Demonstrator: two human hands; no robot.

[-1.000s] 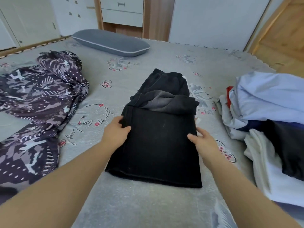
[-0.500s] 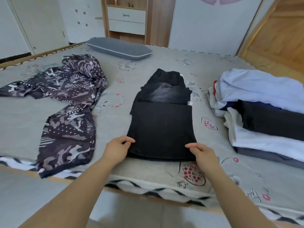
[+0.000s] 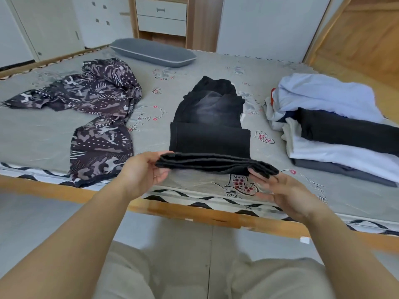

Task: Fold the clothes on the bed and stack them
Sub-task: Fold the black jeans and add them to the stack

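Near the bed's front edge, both hands lift the black trousers' (image 3: 210, 134) folded end: left hand (image 3: 142, 171) pinches one corner, right hand (image 3: 280, 190) cradles the other; the stack (image 3: 336, 134) lies rightward.

You'll find no brand, label or number that reads. The bed sheet (image 3: 151, 134) carries cursive script beside small red hearts, left of centre and at lower right, but the letters are too small and slanted to make out.
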